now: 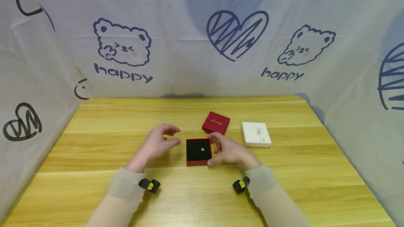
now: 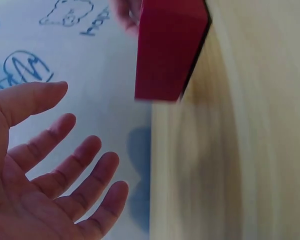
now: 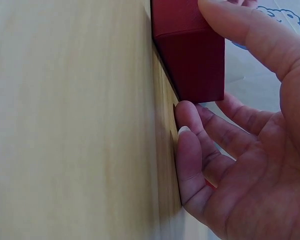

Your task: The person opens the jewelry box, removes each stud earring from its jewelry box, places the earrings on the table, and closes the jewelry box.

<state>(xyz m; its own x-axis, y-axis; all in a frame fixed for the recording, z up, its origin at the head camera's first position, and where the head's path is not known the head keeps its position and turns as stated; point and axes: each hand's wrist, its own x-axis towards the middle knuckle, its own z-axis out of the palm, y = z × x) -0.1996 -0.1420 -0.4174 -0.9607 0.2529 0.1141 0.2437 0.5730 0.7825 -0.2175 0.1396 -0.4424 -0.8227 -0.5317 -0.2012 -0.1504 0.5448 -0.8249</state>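
A small red jewelry box base [image 1: 199, 163] with a black lining [image 1: 194, 151] faces up in the middle of the table. On the lining lies a tiny silvery, flower-like ornament [image 1: 202, 149]. My right hand [image 1: 228, 150] holds the box at its right side, thumb at the near corner and a finger at the far one. In the right wrist view, the thumb rests against the red box [image 3: 190, 60]. To the left of the box, my left hand [image 1: 161, 141] hovers with fingers spread and loosely bent, apart from it. The left wrist view shows its palm holding nothing.
Behind the open box sits a red lid [image 1: 216, 122] with gold lettering. A white box [image 1: 256, 134] with a pink flower print stands to the right. A tiny shiny bit [image 1: 134, 138] lies on the wooden table [image 1: 94, 150] at left. Printed cloth [image 1: 176, 52] hangs behind.
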